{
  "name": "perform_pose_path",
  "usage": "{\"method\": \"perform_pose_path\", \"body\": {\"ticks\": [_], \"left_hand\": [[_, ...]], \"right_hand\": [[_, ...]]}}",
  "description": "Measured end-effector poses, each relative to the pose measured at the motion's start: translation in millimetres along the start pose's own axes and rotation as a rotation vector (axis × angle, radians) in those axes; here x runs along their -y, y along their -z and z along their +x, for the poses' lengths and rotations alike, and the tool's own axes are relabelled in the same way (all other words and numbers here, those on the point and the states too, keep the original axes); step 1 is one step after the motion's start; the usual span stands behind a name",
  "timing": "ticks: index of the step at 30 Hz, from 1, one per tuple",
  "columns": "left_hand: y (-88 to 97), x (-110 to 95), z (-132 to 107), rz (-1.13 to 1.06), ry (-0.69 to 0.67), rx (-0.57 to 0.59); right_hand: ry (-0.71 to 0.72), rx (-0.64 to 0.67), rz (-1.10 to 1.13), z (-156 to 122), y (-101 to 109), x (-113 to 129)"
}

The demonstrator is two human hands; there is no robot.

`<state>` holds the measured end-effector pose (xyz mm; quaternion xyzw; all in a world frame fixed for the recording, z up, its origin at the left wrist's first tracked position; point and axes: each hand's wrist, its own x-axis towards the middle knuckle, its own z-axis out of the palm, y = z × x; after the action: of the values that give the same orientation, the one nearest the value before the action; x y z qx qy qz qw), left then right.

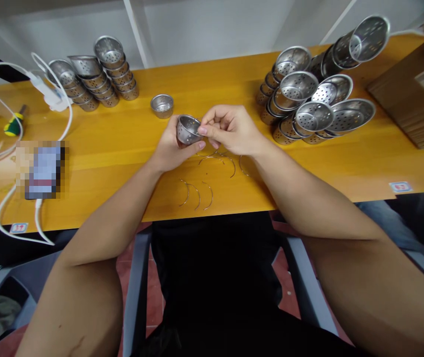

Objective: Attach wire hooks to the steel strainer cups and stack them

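Observation:
My left hand point(172, 151) is wrapped round a small perforated metal cup point(188, 133), its mouth tilted up and toward me. At the cup's right rim, the thumb and fingers of my right hand point(230, 128) are pinched together; whatever they hold is too small to make out. Curved thin wires point(208, 196) lie on the table below my hands, and more of them point(229, 163) lie partly under my right hand. Just behind the held cup stands a single metal cup point(162, 106), upright and apart from it.
Stacked perforated cups point(102, 74) stand at the back left, with more leaning stacks point(304, 99) at the right. A cardboard box point(416, 94) sits at the far right. On the left are a phone point(44, 171), a white cable point(2, 208) and a screwdriver point(14, 125).

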<state>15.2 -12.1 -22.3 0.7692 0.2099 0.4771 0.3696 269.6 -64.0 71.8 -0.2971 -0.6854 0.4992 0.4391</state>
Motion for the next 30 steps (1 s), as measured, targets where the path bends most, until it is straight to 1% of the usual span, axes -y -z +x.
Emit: {"method": "perform_pose_path", "body": {"ticks": [2,5,8,13,17,24,26,30], "left_hand": [[0.1,0,-1,0.014,0.005,-0.010],[-0.1,-1,-2,0.044,-0.028,-0.013],[-0.7,-4,-4,0.090,-0.029,-0.019],[2.6,-6,-5,0.142,-0.023,0.010],[5.7,-2,-3,0.149,-0.037,0.031],[-0.3,-3,-7,0.095,-0.004,0.022],[-0.3,-1,-7,0.086,0.004,0.019],[2.7,11,-1,0.083,0.018,-0.047]], "right_hand": [[0.007,0.006,0.006,0,0,0],[0.009,0.008,0.014,0,0,-1],[0.045,0.033,0.048,2,0,-5],[0.066,0.042,0.067,2,-1,-8],[0.058,0.047,0.066,2,0,-6],[0.063,0.107,0.043,1,8,-3],[0.073,0.077,0.014,1,9,-6],[0.117,-0.093,-0.089,4,10,-19]]}}
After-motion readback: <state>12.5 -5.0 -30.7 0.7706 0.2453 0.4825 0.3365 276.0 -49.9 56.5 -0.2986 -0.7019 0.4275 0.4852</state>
